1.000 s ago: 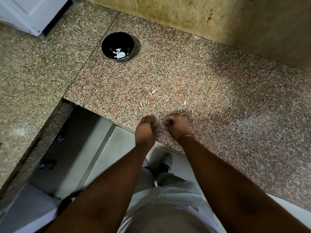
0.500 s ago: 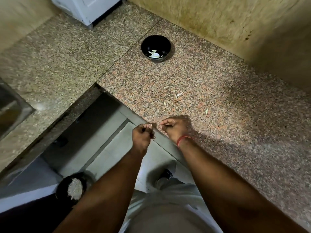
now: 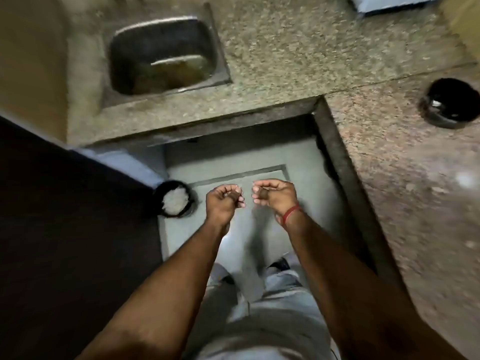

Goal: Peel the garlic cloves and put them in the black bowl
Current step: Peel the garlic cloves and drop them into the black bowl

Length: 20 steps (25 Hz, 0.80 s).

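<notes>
The black bowl [image 3: 450, 103] stands on the reddish granite counter [image 3: 405, 178] at the far right, with a few pale pieces inside. My left hand [image 3: 224, 201] and my right hand [image 3: 272, 196] hover side by side over the grey floor, away from the counter. Both have their fingers curled in, thumbs against the fingertips. A pale speck shows at the left fingertips, too small to identify. No garlic clove is plainly visible in either hand.
A round black bin [image 3: 175, 198] with white scraps in it sits on the floor just left of my left hand. A steel sink [image 3: 163, 55] is set into the grey counter ahead. A dark surface [image 3: 65, 229] fills the left side.
The view has swung left: the bowl slid to the far right, and the sink and the floor bin came into view. Both hands left the counter edge and now hang over the floor.
</notes>
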{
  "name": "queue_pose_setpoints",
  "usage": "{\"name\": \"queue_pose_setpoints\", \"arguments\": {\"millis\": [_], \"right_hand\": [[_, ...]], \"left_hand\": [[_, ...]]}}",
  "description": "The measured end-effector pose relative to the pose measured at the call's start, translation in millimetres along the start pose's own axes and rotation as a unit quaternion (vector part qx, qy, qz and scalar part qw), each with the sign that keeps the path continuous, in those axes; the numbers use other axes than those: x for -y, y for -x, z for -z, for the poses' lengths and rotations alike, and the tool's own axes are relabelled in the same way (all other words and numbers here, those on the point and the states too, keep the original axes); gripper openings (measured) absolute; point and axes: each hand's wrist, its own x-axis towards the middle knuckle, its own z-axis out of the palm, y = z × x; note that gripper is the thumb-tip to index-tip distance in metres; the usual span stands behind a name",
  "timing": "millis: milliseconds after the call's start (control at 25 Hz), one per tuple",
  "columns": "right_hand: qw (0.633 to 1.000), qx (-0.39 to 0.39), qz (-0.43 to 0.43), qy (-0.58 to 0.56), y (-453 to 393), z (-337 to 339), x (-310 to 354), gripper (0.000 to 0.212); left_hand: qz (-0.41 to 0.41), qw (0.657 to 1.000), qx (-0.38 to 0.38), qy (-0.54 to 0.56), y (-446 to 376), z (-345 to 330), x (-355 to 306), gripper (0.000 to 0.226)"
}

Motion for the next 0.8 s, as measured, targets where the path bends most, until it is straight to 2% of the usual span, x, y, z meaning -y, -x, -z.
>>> {"name": "queue_pose_setpoints", "arguments": {"millis": [80,200,280,360,480,640,800], "right_hand": [[1.000,0.025,-0.002,-0.005,-6,-31,-5,0.015],[0.992,0.112,-0.052,0.033,-23,-137,-39,0.020],[0.985,0.147,-0.076,0.051,-40,-188,-60,0.027],[0.978,0.170,-0.093,0.076,-66,-226,-84,0.021],[0.967,0.191,-0.107,0.128,-111,-269,-128,0.011],[0.961,0.191,-0.111,0.165,-193,-303,-205,0.014],[0.961,0.179,-0.119,0.175,-276,-319,-285,0.015]], "left_hand": [[0.004,1.000,-0.018,0.019,0,27,-6,0.015],[0.011,0.989,-0.119,0.088,-17,127,4,0.007],[0.019,0.978,-0.172,0.119,-31,171,17,0.007],[0.020,0.968,-0.212,0.135,-52,200,32,0.010],[0.011,0.953,-0.252,0.168,-96,232,62,0.011],[0.013,0.931,-0.291,0.220,-174,263,129,0.007],[0.009,0.918,-0.325,0.226,-254,288,208,0.009]]}}
